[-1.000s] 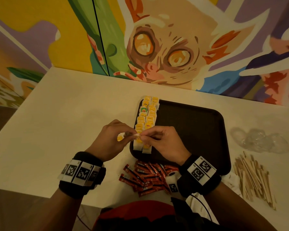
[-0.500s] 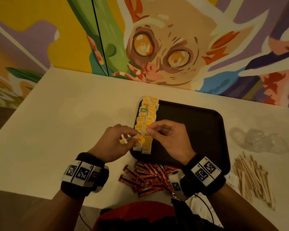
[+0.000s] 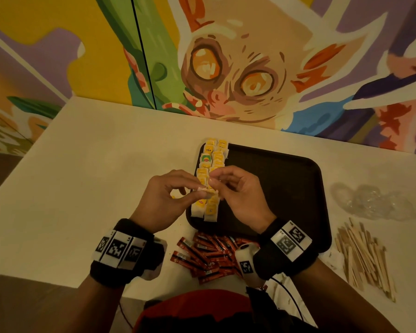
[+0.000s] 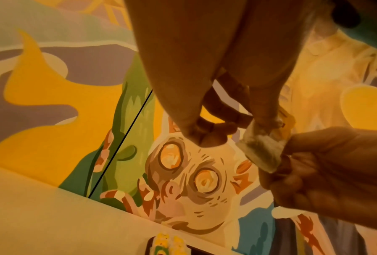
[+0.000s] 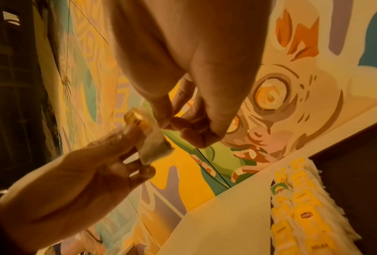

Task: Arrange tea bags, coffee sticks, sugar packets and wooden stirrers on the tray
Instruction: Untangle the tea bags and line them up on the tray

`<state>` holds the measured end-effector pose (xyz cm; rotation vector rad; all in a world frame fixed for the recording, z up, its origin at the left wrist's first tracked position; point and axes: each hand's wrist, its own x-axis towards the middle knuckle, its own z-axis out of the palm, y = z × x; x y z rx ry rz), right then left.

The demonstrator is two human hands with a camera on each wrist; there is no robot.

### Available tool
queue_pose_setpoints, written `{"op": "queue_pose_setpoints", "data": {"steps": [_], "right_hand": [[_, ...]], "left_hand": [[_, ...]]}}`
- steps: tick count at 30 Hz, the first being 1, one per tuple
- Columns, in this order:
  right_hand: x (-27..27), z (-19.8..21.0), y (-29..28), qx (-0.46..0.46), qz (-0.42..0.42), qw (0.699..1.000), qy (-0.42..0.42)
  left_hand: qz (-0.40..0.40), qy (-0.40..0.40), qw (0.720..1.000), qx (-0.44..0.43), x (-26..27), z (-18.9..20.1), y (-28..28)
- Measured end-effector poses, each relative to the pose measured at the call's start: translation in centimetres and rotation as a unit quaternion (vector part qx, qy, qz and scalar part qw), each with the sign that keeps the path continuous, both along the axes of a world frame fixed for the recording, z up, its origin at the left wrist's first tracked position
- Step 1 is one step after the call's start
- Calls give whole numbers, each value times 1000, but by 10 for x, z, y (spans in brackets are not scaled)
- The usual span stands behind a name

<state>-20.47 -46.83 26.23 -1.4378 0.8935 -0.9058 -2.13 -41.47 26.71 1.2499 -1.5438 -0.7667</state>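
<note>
Both hands hold one tea bag just above the left edge of the dark tray. My left hand pinches the pale tea bag by the end with its yellow tag. My right hand pinches the tea bag at the other side with thumb and forefinger. Two rows of yellow-tagged tea bags lie along the tray's left side, partly hidden by the hands. Red coffee sticks are heaped on the table in front of the tray. Wooden stirrers lie at the right.
Crumpled clear plastic lies right of the tray, beyond the stirrers. A painted wall runs along the table's far edge. The white table stretches out to the left of the hands. Most of the tray's floor is bare.
Both hands have kept the tea bag between them and shifted slightly farther along the rows. The right fingers, apart from the bag half a second ago, pinch it again.
</note>
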Motion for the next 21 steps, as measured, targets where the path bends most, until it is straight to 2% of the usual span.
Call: {"op": "queue_pose_setpoints", "data": {"steps": [4, 7, 14, 21], "right_hand": [[7, -3, 3, -7, 35, 999, 14], [11, -4, 6, -11, 31, 999, 19], [11, -6, 9, 55, 49, 996, 44], [18, -33, 5, 35, 9, 993, 112]], "left_hand": [[39, 52, 998, -21, -2, 2, 0], [70, 68, 995, -18, -2, -2, -1], [162, 84, 983, 22, -9, -11, -3], [166, 86, 977, 99, -5, -34, 2]]}}
